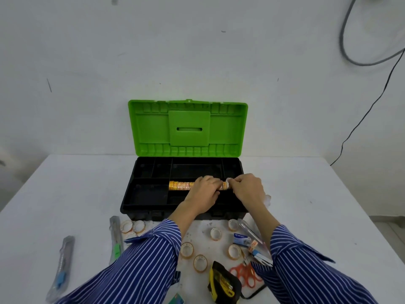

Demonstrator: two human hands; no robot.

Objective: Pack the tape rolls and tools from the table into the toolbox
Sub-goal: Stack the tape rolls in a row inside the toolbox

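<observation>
White table (65, 194) | both hands grip sleeve of tape rolls (180, 186) over toolbox (131, 207); labels unreadable

No text here is legible to you. The orange wrapper on the sleeve of tape rolls (182, 186) carries print, as do the small blue box (240, 239) and the yellow tape measure (221, 281), but all of it is too small and blurred to read.
</observation>
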